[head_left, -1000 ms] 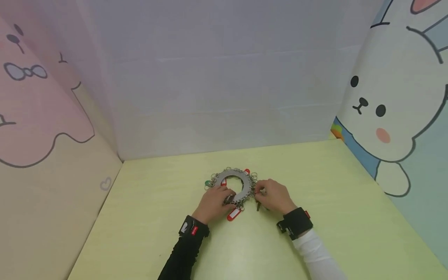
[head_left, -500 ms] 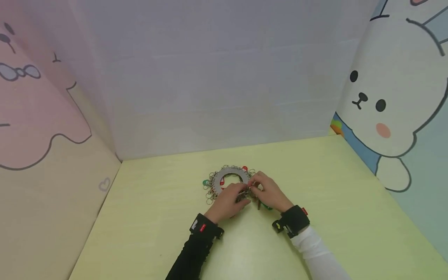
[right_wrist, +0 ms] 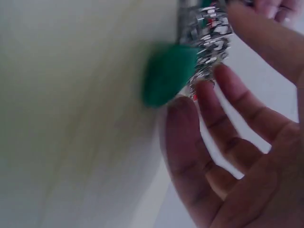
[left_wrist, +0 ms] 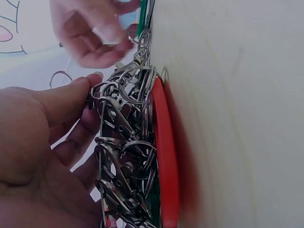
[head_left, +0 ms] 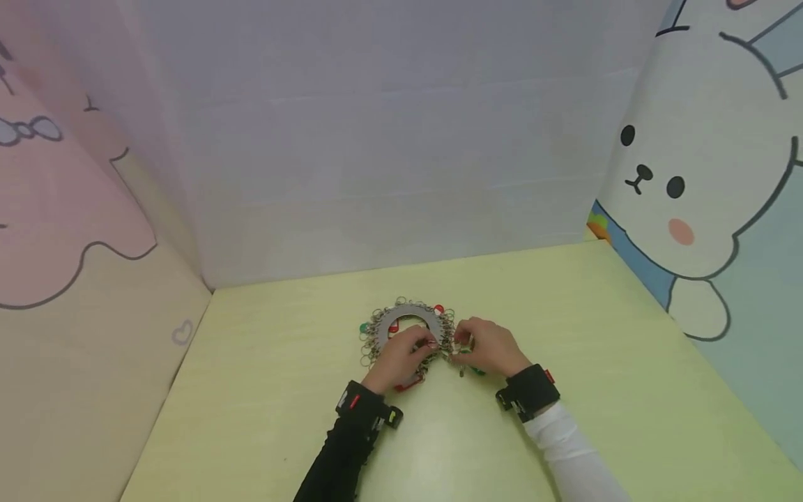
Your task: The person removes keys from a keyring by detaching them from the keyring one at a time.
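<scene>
A large grey key ring (head_left: 382,333), a flat ring-shaped plate hung with several metal clips (left_wrist: 118,175) and small wire loops, lies on the table. My left hand (head_left: 398,359) reaches over its near side. In the left wrist view, thumb and forefinger pinch it near a clip; the exact grip point is partly hidden. My right hand (head_left: 492,348) is just right of the ring, its fingers relaxed and spread in the right wrist view, holding nothing visible. Below those fingers lies a green key tag (right_wrist: 168,73), blurred. A red key tag (left_wrist: 166,152) hangs beside the clips.
The pale yellow table (head_left: 282,362) extends around the ring. A whitish sheet (head_left: 401,139) stands behind it. Printed cartoon sheets line both sides, a white bear (head_left: 684,174) on the right and a pink figure (head_left: 75,188) on the left.
My left hand has moved to the ring's lower right part. My right hand came in toward the left hand, then drew back rightward. The ring has shifted slightly left in view.
</scene>
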A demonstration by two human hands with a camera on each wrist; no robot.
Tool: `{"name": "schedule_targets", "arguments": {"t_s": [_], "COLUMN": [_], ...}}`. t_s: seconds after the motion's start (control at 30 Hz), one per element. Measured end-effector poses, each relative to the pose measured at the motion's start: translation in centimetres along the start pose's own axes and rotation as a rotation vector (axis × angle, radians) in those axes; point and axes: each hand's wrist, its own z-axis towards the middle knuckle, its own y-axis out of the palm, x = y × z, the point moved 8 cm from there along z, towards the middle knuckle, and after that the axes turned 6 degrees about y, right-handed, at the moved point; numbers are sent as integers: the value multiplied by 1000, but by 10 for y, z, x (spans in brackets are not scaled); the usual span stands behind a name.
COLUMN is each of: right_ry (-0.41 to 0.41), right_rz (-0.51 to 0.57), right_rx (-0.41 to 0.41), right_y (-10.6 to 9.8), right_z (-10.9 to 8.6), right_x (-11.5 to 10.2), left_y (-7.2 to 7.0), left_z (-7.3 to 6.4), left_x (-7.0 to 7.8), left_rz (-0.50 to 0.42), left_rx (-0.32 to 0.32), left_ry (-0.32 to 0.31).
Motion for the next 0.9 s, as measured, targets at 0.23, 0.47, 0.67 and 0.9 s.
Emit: {"name": "schedule_targets", "arguments": {"t_s": [0.23,0.47,0.67,0.9], "right_ry": [69,-3,-41,-15], "right_rz": [-82,19,317,634], "right_rx": [-93,-93,-149,-311], "right_y": [6,-1,-7,6], "right_z": [0,0,2,5], "right_x": [6,7,3,2], "left_y": [-4,-4,-7,-7], "left_z": [0,1,1,2], "left_x": [0,-2,0,-2], "left_rz": [2,-15,-41,-67], "left_rx": [27,31,47,41], "left_ry": [1,2,-12,-17]}}
